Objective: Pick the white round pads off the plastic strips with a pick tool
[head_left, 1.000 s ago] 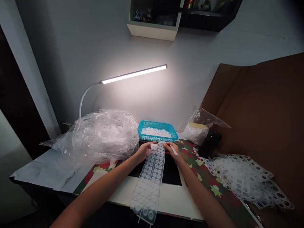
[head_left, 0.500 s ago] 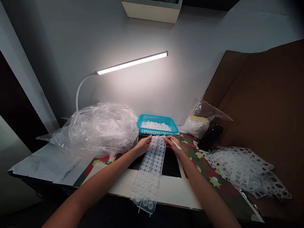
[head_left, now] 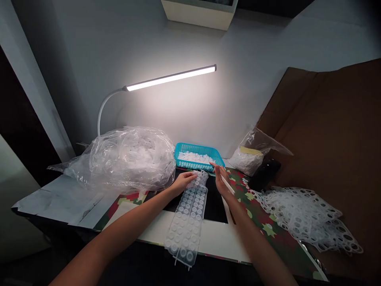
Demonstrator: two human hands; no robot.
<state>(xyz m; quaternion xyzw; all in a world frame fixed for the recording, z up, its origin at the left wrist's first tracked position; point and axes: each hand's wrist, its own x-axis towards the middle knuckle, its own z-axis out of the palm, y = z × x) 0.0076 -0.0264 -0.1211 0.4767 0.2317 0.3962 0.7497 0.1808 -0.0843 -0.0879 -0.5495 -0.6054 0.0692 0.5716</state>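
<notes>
A long clear strip of round white bumps (head_left: 188,214) lies along the table and hangs over its near edge. My left hand (head_left: 185,181) pinches the strip's far end, fingers closed on it. My right hand (head_left: 219,176) is lifted just off the strip's right side beside the blue basket (head_left: 198,155), fingers stretched out, with a thin white stick (head_left: 228,185) lying against it. The basket holds several loose white pieces.
A big crumpled clear plastic bag (head_left: 125,159) fills the left. A smaller bag of white pieces (head_left: 251,159) stands right of the basket. A heap of punched-out sheets (head_left: 303,216) lies at right below a brown cardboard wall (head_left: 327,131). A lit desk lamp (head_left: 171,77) hangs overhead.
My right hand has left the strip's far end and risen toward the basket. My left hand stays on the strip. The view has shifted slightly.
</notes>
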